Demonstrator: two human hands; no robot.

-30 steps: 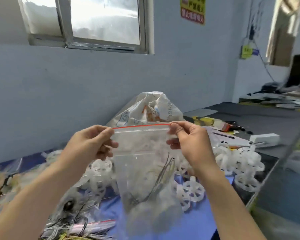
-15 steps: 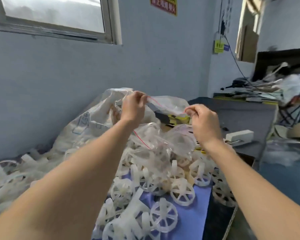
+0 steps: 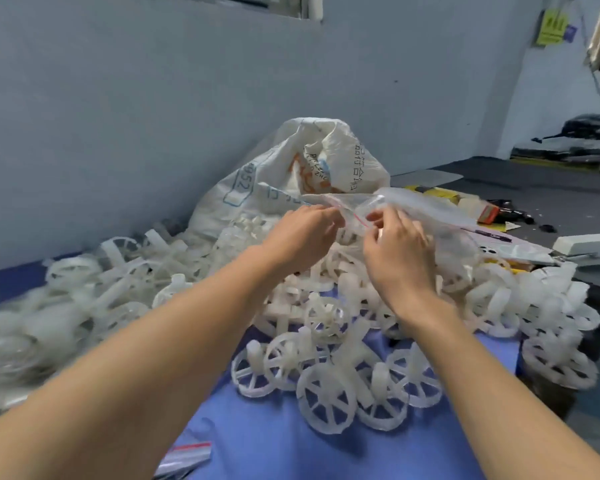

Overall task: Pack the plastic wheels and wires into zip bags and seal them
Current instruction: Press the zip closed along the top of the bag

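Note:
A clear zip bag point(image 3: 409, 207) with a red seal line lies over the heap of white plastic wheels point(image 3: 326, 386) at mid-table. My left hand point(image 3: 302, 233) pinches the bag's red-lined edge from the left. My right hand point(image 3: 395, 251) pinches the same edge just to the right, so both hands nearly meet. The bag's contents are blurred. No wires are visible in this view.
A large white woven sack point(image 3: 312, 168) leans on the grey wall behind the wheels. A blue mat point(image 3: 257, 441) covers the near table. An empty zip bag point(image 3: 187, 457) lies at the front. A white box point(image 3: 582, 244) and small tools sit right.
The bag, held upright and stretched between both hands a second ago, now lies on the wheel pile farther away. My hands have come close together on its edge. The camera tilted down.

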